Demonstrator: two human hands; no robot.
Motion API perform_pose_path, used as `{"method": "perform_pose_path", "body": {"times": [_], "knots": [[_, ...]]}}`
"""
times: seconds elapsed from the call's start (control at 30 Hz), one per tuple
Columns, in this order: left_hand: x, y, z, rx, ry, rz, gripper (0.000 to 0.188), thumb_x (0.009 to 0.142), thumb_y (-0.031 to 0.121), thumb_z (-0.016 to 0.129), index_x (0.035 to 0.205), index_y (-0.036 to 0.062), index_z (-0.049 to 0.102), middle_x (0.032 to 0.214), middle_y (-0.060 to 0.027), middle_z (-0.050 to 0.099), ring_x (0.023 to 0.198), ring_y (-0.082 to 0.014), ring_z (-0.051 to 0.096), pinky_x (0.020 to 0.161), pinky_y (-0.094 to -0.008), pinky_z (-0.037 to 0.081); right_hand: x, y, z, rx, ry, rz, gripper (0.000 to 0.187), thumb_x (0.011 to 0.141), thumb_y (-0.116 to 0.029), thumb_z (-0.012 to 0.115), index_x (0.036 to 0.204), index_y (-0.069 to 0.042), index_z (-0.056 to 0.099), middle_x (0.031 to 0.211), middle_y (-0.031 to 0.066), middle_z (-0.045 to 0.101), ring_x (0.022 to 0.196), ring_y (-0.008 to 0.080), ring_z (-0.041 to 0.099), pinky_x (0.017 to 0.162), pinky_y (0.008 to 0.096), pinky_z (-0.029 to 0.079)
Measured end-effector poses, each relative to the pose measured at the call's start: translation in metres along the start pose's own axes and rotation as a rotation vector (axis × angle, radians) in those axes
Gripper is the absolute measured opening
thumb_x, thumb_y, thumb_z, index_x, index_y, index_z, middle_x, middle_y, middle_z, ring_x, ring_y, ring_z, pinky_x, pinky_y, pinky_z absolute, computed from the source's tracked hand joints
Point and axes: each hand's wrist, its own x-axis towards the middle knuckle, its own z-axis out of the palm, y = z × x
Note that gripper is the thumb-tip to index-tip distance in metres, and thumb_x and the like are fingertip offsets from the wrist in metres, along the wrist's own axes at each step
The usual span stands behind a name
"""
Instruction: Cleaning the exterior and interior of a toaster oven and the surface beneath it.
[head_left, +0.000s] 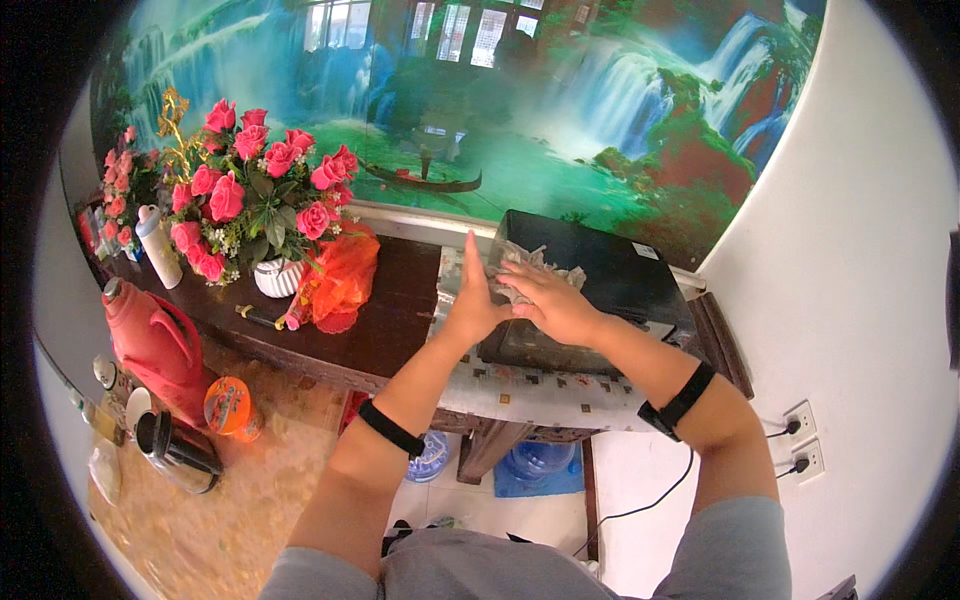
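A crumpled greyish-white cloth or paper [540, 262] lies under and around the fingers of my right hand [560, 305], held against the left side of a black box-shaped appliance [610, 268]. My left hand [473, 295] is raised just left of it, fingers stretched upward and palm turned toward the right hand. The thumbs of the two hands come close together in front of the appliance. The appliance stands on a patterned light cover [530, 398]. My hands hide part of the crumpled piece and the appliance's left end.
Left of the appliance, a dark wooden cabinet top [395, 315] holds pink roses in a white pot [278, 278], an orange-red bag [343, 275] and a spray can [158, 247]. A red jug [152, 345], an orange cup [232, 408] and a kettle [180, 452] stand nearer. Plugged sockets [803, 440] are at right.
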Motion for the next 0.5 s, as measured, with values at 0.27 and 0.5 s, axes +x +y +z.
{"method": "perform_pose_path", "body": {"times": [0.27, 0.5], "knots": [[0.019, 0.036, -0.02, 0.318, -0.37, -0.163, 0.124, 0.062, 0.024, 0.081, 0.142, 0.0262, -0.014, 0.135, -0.0001, 0.046, 0.124, -0.0314, 0.042, 0.094, -0.0732, 0.015, -0.051, -0.016, -0.016, -0.004, 0.201, 0.082, 0.034, 0.085, -0.014, 0.055, 0.118, -0.007, 0.055, 0.12, 0.0169, 0.055, 0.114, 0.0341, 0.05, 0.094, 0.0405, 0.042], [0.009, 0.038, -0.025, 0.292, -0.397, -0.229, 0.113, 0.073, 0.027, 0.074, 0.141, 0.0277, -0.018, 0.139, 0.0039, 0.042, 0.13, -0.0337, 0.033, 0.096, -0.0722, 0.006, -0.115, -0.007, -0.042, 0.068, 0.28, 0.359, 0.027, 0.087, -0.017, 0.052, 0.113, -0.01, 0.057, 0.117, 0.0194, 0.055, 0.1, 0.0413, 0.054, 0.084, 0.0462, 0.046]]}}
